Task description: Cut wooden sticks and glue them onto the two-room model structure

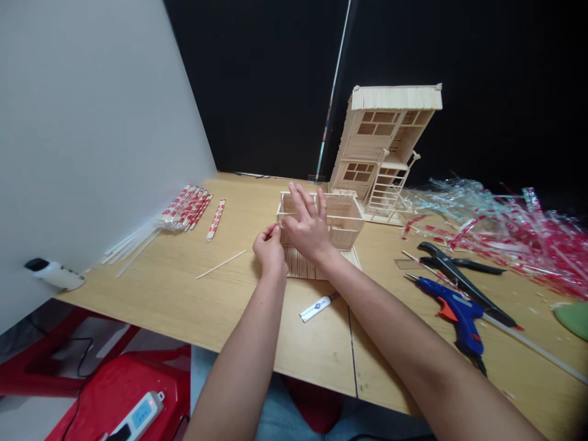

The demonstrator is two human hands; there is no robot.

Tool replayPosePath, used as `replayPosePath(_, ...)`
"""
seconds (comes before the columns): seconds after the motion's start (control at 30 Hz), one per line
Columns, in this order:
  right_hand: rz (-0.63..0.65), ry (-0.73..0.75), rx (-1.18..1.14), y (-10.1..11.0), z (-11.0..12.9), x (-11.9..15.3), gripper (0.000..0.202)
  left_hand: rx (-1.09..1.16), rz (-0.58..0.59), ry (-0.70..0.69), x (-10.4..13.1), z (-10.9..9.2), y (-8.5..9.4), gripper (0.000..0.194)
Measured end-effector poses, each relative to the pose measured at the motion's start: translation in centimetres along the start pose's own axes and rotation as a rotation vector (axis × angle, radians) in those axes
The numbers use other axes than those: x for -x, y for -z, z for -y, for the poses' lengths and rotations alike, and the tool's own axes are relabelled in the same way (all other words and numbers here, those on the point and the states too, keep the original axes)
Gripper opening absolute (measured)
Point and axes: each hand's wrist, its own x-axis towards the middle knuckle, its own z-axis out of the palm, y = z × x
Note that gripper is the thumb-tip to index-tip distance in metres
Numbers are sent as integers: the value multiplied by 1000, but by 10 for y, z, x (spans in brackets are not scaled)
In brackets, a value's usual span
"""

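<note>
In front of me stands a small half-built house of thin wooden sticks (346, 236), with open wall frames on a slatted base (301, 263). My left hand (269, 248) is at its near left corner, thumb and fingertips pinched together; what lies between them is too small to make out. My right hand (310, 229) reaches over the front wall. Its thumb and index finger are closed at the same corner post, while the other fingers stretch upward. A loose wooden stick (221, 264) lies to the left of my hands. Part of the frame is hidden behind my right hand.
A taller stick house (381, 141) with a ladder stands at the back right. A blue glue gun (452, 306), black pliers-like tool (463, 282) and torn wrappers (519, 233) lie right. Wrapped chopsticks (186, 208), glue sticks (131, 245) lie left; a white-handled tool (316, 308) lies in front.
</note>
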Motion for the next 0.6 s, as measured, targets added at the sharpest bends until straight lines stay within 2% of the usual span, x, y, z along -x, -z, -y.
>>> replayPosePath(0.6,-43,8,-55,2,-2,-1,27,-58,-17,-27,-1,3,1,24)
